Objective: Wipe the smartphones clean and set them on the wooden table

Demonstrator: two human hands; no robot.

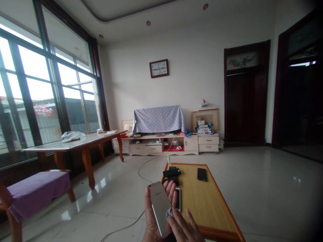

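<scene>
From the head camera, I look down a bright living room at my two hands over the near left corner of a low wooden table (pixel 209 205). My left hand (pixel 153 215) is closed around a silver phone (pixel 160 208), back side up, fingers (pixel 172 190) curling round its right edge and the thumb on its left edge, so the phone sits tilted above the floor just off the table's near left corner. My right hand (pixel 183 227) lies half open against the phone's lower right side, with a small grey cloth (pixel 169 212) bunched under its fingertips and pressed to the phone. I judge the wiping of this phone to be under way rather than finished, since the cloth sits only at one lower corner of the back. On the table, a white phone (pixel 178 199) lies by the left edge, partly hidden behind my fingers; a stack of dark phones (pixel 171 174) lies at the far left corner with a charger cable (pixel 145 164) trailing off to the floor; another black phone (pixel 202 174) lies apart near the far edge. Whether any of those has been cleaned I cannot tell. Beyond stand a covered television (pixel 158 119) on a cabinet, a wall clock (pixel 158 68), a long side table (pixel 75 141) under the window and a purple-cushioned bench (pixel 37 186) at left.
</scene>
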